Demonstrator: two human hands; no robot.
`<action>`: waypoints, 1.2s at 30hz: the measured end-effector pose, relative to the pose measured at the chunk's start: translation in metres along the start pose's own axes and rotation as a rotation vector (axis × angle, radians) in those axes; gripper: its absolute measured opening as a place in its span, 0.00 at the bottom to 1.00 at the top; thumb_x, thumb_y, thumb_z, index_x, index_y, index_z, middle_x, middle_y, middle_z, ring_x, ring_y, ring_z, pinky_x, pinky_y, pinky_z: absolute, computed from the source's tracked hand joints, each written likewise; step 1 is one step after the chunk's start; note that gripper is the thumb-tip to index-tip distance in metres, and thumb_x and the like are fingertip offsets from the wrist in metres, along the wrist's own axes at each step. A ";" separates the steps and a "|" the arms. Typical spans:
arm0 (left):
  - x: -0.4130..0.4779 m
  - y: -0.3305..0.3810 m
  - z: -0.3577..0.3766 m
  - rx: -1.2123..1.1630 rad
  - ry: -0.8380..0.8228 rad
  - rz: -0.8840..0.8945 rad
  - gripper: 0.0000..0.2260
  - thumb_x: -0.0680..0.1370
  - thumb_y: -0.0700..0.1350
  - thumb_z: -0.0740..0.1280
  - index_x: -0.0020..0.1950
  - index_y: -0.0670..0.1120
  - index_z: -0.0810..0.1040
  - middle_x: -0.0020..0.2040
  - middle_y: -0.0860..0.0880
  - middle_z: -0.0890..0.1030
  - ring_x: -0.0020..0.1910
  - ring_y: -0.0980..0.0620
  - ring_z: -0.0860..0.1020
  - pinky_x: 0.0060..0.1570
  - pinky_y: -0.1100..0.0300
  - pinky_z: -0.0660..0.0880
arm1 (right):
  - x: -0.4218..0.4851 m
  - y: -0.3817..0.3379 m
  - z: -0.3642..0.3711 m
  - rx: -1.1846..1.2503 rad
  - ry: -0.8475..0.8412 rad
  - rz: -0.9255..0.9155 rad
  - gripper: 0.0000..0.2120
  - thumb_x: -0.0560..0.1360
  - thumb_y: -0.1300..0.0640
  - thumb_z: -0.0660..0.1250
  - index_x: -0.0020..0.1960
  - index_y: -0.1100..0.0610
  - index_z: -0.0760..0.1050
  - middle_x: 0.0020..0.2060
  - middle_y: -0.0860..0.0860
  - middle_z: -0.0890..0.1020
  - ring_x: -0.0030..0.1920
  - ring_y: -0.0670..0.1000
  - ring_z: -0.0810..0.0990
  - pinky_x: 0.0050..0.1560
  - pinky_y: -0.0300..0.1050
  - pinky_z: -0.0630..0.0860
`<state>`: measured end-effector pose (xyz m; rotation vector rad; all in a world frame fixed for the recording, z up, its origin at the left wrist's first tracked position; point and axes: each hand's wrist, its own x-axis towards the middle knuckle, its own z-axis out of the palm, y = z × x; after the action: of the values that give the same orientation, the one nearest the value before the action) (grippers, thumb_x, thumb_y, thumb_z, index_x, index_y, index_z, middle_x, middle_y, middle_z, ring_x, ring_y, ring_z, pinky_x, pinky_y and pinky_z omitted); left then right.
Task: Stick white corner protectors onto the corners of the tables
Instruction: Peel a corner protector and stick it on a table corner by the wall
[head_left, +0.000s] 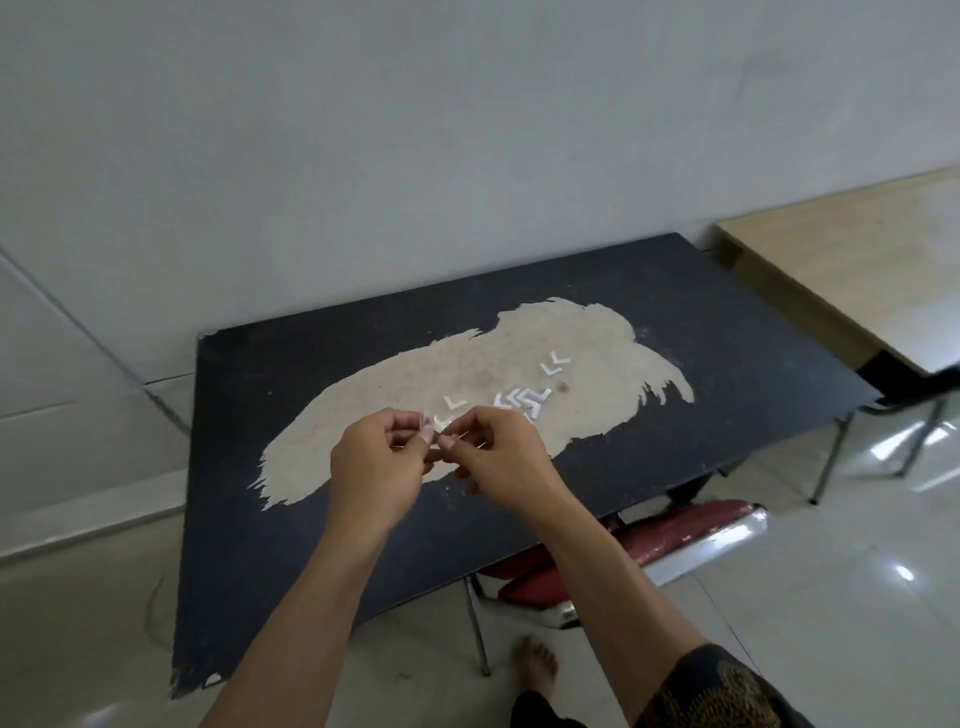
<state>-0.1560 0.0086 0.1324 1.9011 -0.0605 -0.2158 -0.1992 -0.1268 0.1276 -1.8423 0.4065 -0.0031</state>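
Note:
A black table (270, 519) with a large worn beige patch fills the middle of the view. Several white L-shaped corner protectors (522, 401) lie loose on the patch, with two more (555, 362) a little farther back. My left hand (376, 457) and my right hand (498, 452) meet above the table's middle. Between their fingertips they pinch one small white corner protector (432, 422). Most of that piece is hidden by my fingers.
A light wooden table (852, 260) stands at the right, against the wall. A red chair (675, 535) with metal legs sits under the black table's right side. My bare foot (535, 665) rests on the glossy tiled floor. The black table's near-left corner (197, 680) is chipped.

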 end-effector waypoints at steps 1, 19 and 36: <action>-0.004 0.004 0.005 -0.001 -0.028 0.014 0.05 0.79 0.39 0.70 0.46 0.50 0.81 0.42 0.48 0.86 0.38 0.54 0.86 0.47 0.50 0.84 | -0.007 0.000 -0.006 0.017 0.035 0.005 0.07 0.77 0.53 0.72 0.50 0.56 0.80 0.40 0.52 0.85 0.36 0.48 0.85 0.37 0.48 0.84; -0.051 0.080 0.158 -0.026 -0.387 0.190 0.05 0.76 0.41 0.74 0.45 0.50 0.83 0.38 0.50 0.86 0.38 0.53 0.86 0.46 0.52 0.83 | -0.084 0.043 -0.168 0.249 0.455 0.046 0.03 0.78 0.58 0.71 0.47 0.58 0.80 0.38 0.56 0.85 0.33 0.48 0.82 0.34 0.45 0.81; -0.110 0.166 0.422 0.001 -0.553 0.298 0.05 0.80 0.48 0.68 0.49 0.53 0.85 0.41 0.54 0.86 0.43 0.56 0.85 0.47 0.50 0.83 | -0.098 0.134 -0.430 0.651 0.374 0.143 0.05 0.80 0.59 0.68 0.53 0.61 0.77 0.36 0.53 0.83 0.32 0.49 0.76 0.32 0.42 0.77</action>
<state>-0.3286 -0.4233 0.1668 1.7570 -0.7096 -0.5289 -0.4168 -0.5321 0.1562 -1.1623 0.7036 -0.3473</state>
